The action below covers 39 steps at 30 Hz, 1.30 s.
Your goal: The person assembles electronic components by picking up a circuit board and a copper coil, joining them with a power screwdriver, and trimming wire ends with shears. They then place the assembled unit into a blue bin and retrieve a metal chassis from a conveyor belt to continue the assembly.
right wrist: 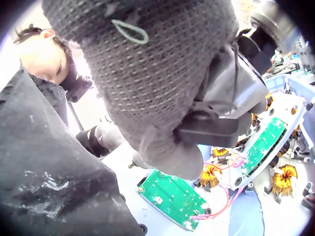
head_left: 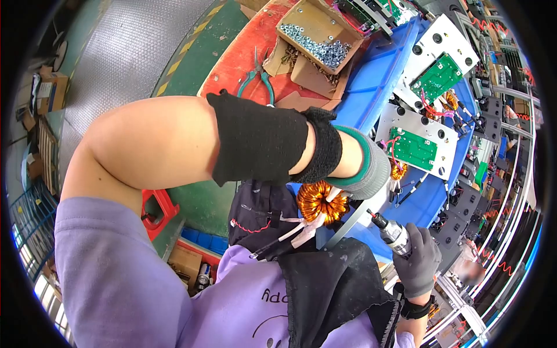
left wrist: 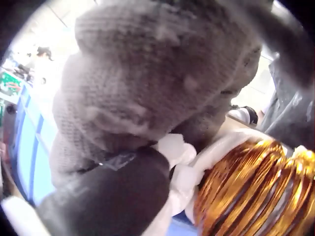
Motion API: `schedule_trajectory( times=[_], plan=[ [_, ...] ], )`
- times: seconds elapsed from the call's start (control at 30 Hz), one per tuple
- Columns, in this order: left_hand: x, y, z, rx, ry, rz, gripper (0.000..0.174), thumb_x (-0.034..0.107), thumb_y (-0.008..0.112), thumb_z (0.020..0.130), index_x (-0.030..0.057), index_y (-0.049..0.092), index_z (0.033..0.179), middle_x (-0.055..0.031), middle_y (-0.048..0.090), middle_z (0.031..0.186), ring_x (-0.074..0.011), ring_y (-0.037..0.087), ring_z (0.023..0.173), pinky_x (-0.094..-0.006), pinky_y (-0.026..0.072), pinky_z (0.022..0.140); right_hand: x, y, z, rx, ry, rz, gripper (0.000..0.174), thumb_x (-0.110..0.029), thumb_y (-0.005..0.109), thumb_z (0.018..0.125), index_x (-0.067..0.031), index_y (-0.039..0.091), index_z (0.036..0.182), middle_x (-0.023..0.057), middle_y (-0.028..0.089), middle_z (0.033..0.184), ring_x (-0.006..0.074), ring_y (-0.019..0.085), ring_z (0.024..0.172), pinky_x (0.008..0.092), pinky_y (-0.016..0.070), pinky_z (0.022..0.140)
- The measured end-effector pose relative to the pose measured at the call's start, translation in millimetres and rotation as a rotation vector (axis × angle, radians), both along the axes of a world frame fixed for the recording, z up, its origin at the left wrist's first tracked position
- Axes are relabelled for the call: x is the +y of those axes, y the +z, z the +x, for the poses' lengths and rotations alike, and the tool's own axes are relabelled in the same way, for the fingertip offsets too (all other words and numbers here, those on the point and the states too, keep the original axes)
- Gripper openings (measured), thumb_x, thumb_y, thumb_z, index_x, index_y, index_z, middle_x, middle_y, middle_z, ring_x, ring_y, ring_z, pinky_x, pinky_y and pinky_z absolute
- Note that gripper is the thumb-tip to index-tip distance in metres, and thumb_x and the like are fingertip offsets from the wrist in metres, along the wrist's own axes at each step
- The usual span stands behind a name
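My left hand, in a grey knit glove, has its fingers curled and grips the white-sleeved leads beside a copper-wound ring coil. In the head view my forearm hides most of that hand; the coil shows just below the glove cuff, by the edge of a metal plate. At the right, my gloved right hand grips a silver power screwdriver, its black tip pointing up and left toward the plate. The right wrist view shows the tool's silver body and black lever against the fingers.
White plates with green circuit boards and coils lie on a blue bin. Beyond my forearm, a red tabletop bears teal-handled pliers and a cardboard box of metal nuts. A red stool stands below.
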<state>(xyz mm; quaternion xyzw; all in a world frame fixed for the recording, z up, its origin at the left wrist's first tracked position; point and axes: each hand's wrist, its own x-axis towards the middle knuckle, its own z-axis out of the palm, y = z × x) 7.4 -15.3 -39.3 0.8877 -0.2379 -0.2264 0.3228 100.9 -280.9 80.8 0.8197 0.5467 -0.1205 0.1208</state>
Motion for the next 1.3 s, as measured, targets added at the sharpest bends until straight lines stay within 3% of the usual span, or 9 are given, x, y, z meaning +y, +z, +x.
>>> schedule_trajectory(
  times=[0.17, 0.37, 0.53, 0.6, 0.67, 0.73, 1.07, 1.17, 1.3],
  plan=[
    [9, 17, -8, 0.102, 0.217, -0.100, 0.020, 0.016, 0.072, 0.074, -0.0014, 0.075, 0.083, -0.0229, 0.068, 0.076, -0.0373, 0.069, 0.071, -0.0467, 0.0545, 0.064, -1, -2, -1, -0.006, 0.002, 0.014, 0.054, -0.009, 0.074, 0.064, -0.0104, 0.062, 0.116, 0.0097, 0.062, 0.094, 0.0323, 0.063, 0.078, 0.0418, 0.0493, 0.067],
    [-13, 19, -15, -0.115, 0.444, 0.028, 0.017, 0.014, 0.069, 0.072, 0.0017, 0.076, 0.081, -0.0203, 0.068, 0.072, -0.0379, 0.070, 0.070, -0.0474, 0.0549, 0.061, 0, -1, 0, -0.010, 0.001, 0.014, 0.052, -0.010, 0.077, 0.065, -0.0093, 0.064, 0.115, 0.0101, 0.064, 0.094, 0.0322, 0.064, 0.078, 0.0414, 0.0500, 0.067],
    [-1, 29, -17, -0.077, 0.433, 0.049, 0.016, 0.015, 0.068, 0.073, 0.0017, 0.075, 0.079, -0.0208, 0.069, 0.073, -0.0387, 0.070, 0.072, -0.0481, 0.0546, 0.062, 0, -1, 0, -0.008, -0.027, 0.019, 0.050, -0.010, 0.079, 0.065, -0.0080, 0.065, 0.113, 0.0108, 0.065, 0.093, 0.0326, 0.065, 0.078, 0.0415, 0.0504, 0.068],
    [11, 39, -19, 0.112, 0.241, -0.050, 0.018, 0.015, 0.066, 0.077, 0.0009, 0.074, 0.084, -0.0225, 0.070, 0.081, -0.0398, 0.070, 0.078, -0.0484, 0.0547, 0.067, 1, -2, 0, -0.007, -0.019, 0.041, 0.051, -0.010, 0.079, 0.065, -0.0079, 0.064, 0.114, 0.0105, 0.065, 0.092, 0.0328, 0.065, 0.078, 0.0416, 0.0505, 0.068],
    [5, 28, -23, 0.199, 0.292, -0.087, 0.034, 0.013, 0.063, 0.081, -0.0008, 0.059, 0.112, -0.0233, 0.068, 0.085, -0.0411, 0.069, 0.085, -0.0506, 0.0531, 0.072, -1, -4, 0, -0.003, -0.013, 0.046, 0.053, -0.009, 0.077, 0.065, -0.0089, 0.063, 0.116, 0.0100, 0.064, 0.092, 0.0322, 0.064, 0.078, 0.0418, 0.0494, 0.068],
    [12, 42, -38, 0.210, 0.451, -0.192, 0.038, 0.011, 0.064, 0.080, -0.0021, 0.054, 0.114, -0.0237, 0.067, 0.084, -0.0419, 0.069, 0.083, -0.0510, 0.0526, 0.070, -2, -4, 2, 0.001, 0.000, 0.049, 0.056, -0.008, 0.075, 0.064, -0.0099, 0.063, 0.119, 0.0096, 0.063, 0.092, 0.0317, 0.063, 0.078, 0.0421, 0.0484, 0.067],
    [2, 35, -39, 0.142, 0.440, -0.209, 0.036, 0.009, 0.064, 0.079, -0.0020, 0.053, 0.111, -0.0246, 0.065, 0.080, -0.0423, 0.069, 0.079, -0.0516, 0.0525, 0.066, 2, 2, 4, -0.124, 0.085, -0.044, 0.066, -0.008, 0.074, 0.062, -0.0083, 0.058, 0.127, 0.0096, 0.062, 0.088, 0.0303, 0.060, 0.077, 0.0430, 0.0451, 0.070],
    [1, 43, -42, 0.051, 0.509, -0.059, 0.033, 0.006, 0.062, 0.081, 0.0017, 0.057, 0.114, -0.0222, 0.068, 0.091, -0.0400, 0.069, 0.087, -0.0516, 0.0547, 0.072, -1, 2, 1, -0.113, 0.055, -0.043, 0.066, -0.008, 0.073, 0.064, -0.0082, 0.057, 0.127, 0.0089, 0.062, 0.089, 0.0298, 0.059, 0.077, 0.0430, 0.0448, 0.070],
    [45, 19, -49, -0.416, 1.095, -0.054, 0.020, 0.010, 0.054, 0.089, 0.0092, 0.069, 0.102, -0.0139, 0.070, 0.098, -0.0333, 0.068, 0.095, -0.0442, 0.0538, 0.083, -5, 1, 0, -0.116, 0.056, -0.047, 0.066, -0.008, 0.071, 0.064, -0.0082, 0.056, 0.128, 0.0075, 0.062, 0.090, 0.0284, 0.059, 0.077, 0.0426, 0.0443, 0.071]
  ],
)
